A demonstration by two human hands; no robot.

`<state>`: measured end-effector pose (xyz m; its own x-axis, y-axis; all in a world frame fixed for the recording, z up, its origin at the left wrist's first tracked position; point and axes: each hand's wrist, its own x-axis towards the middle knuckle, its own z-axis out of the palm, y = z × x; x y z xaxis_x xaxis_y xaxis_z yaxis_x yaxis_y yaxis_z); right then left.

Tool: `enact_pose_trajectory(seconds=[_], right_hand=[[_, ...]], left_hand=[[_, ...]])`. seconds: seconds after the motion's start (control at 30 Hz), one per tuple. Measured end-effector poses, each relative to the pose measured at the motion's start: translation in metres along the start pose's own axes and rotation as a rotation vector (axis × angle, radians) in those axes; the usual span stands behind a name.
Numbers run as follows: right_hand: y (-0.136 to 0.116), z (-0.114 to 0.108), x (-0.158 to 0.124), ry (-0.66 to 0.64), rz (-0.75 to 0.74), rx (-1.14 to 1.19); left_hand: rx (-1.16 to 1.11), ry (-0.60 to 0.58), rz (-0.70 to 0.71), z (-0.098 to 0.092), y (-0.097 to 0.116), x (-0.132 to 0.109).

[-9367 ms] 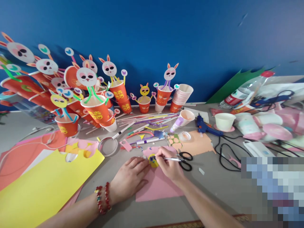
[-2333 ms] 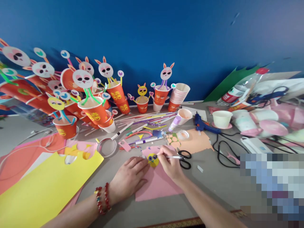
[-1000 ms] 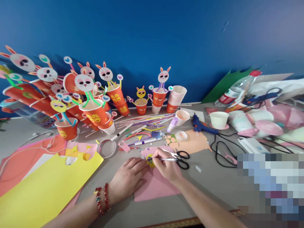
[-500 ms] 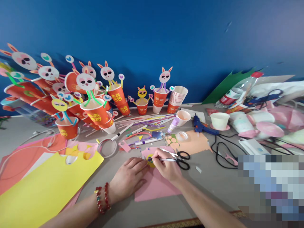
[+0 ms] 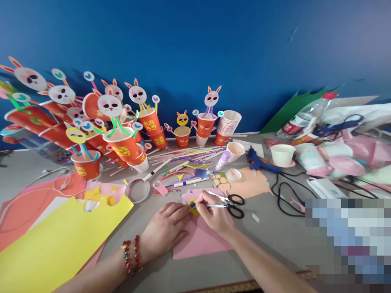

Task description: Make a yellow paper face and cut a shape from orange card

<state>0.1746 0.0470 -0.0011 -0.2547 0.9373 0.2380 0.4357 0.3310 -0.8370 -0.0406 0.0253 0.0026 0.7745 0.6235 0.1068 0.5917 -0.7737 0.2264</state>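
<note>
My left hand [image 5: 167, 227] lies flat with its fingers stretched out over pink paper [image 5: 201, 242]. Its fingertips rest at the left edge of a small yellow paper face [image 5: 193, 211] with dark eyes drawn on it. Pinched in my right hand [image 5: 215, 217] is a slim white pen [image 5: 218, 205], its tip hidden by the fingers at the face's right side. Just behind the right hand lie scissors with black handles [image 5: 236, 199], their blades partly on the pink paper.
Red paper cups with rabbit faces [image 5: 120, 142] crowd the back left. Yellow paper [image 5: 61, 240] covers the left side. A tape roll [image 5: 138, 191], a glue stick [image 5: 222, 160], a blue glue gun [image 5: 262, 165] with looping black cable and a plastic bottle [image 5: 302, 118] lie around.
</note>
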Motion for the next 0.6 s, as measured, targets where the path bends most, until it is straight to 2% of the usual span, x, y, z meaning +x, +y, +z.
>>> enact_pose_trajectory(seconds=[0.6], right_hand=[[-0.0032,-0.0009,0.0008,-0.007,-0.009,-0.017]], left_hand=[[-0.014,0.002,-0.01,-0.0003,0.0009,0.0003]])
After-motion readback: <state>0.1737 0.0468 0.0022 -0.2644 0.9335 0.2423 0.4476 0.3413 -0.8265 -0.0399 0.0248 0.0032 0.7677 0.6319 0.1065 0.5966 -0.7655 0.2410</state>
